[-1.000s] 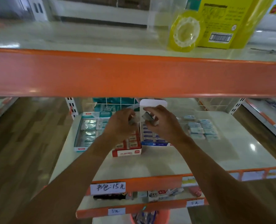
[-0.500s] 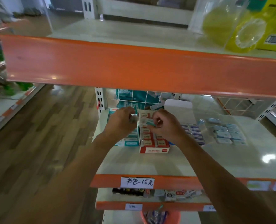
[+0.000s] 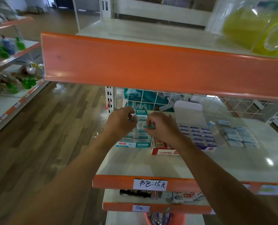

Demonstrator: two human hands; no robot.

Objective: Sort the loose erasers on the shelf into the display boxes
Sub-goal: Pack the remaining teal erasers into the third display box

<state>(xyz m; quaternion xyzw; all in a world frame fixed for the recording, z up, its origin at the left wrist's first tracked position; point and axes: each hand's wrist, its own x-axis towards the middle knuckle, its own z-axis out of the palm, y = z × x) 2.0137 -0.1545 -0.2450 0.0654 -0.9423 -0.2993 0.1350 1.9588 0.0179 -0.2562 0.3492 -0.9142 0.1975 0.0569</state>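
Note:
Both my hands hover over the display boxes on the middle shelf (image 3: pixel 135 164). My left hand (image 3: pixel 120 122) pinches a small pale eraser (image 3: pixel 134 118) above the teal display box (image 3: pixel 133 140). My right hand (image 3: pixel 162 127) pinches a teal-wrapped eraser (image 3: pixel 148 126) above the red-and-white display box (image 3: pixel 165 148). A blue display box (image 3: pixel 198 135) full of erasers sits to the right. Loose pale-blue erasers (image 3: pixel 239 137) lie in rows on the shelf further right.
The orange edge of the upper shelf (image 3: pixel 151 65) hangs close above my hands. A wire grid (image 3: pixel 167 101) backs the shelf, with teal packs behind it. A price label (image 3: pixel 150 184) sits on the shelf's front edge. Lower shelves hold small items. An aisle floor lies left.
The view has swung left and nearer. My hands moved from the blue box leftward, now over the teal and red boxes. The right hand's grey eraser is replaced by a teal one.

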